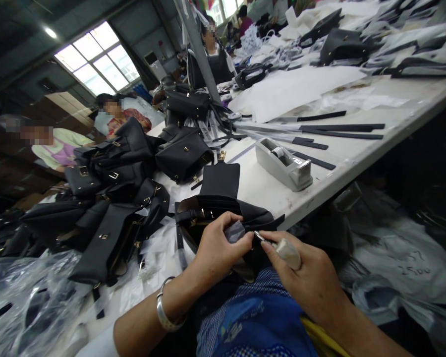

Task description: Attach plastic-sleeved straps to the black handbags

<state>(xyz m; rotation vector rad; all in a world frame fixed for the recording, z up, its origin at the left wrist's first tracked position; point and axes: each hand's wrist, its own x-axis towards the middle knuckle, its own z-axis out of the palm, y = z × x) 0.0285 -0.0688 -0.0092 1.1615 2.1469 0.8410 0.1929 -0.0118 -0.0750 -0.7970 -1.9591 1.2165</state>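
Both hands working at the near edge of the bench (245, 148), right over an open black handbag (252, 212). Handbag sits at the edge directly in front of the person, mouth open, flap (220, 181) thrown back flat on the bench top, gold buckle (222, 156) at the flap's far end. Left hand (216, 244): thumb and index curled closed around a small clear plastic piece (235, 231), narrow grip, silver bangle (162, 307) on the wrist. Right hand (312, 267): closed on a small tool with a pale rounded handle (289, 254), its metal end (258, 235) pointing at the left thumb tip; can't tell if they touch. Underside of the handbag is hidden by hands and shadow. Grey tape dispenser (284, 164) stands on the bench just beyond the handbag, to its right. Past it, several black straps (342, 128) lie loose, some partly in clear wrap. Left side: heap of finished-looking black handbags (111, 173) with gold hardware, crumpled clear plastic sheeting (26, 297) in front of it. Large white sheet (297, 89) flat further up the bench, more bags and wrap behind. White sack (397, 248) with handwritten marks, "2500" legible, below the bench on the right. Co-workers (61, 146) along the far left side.
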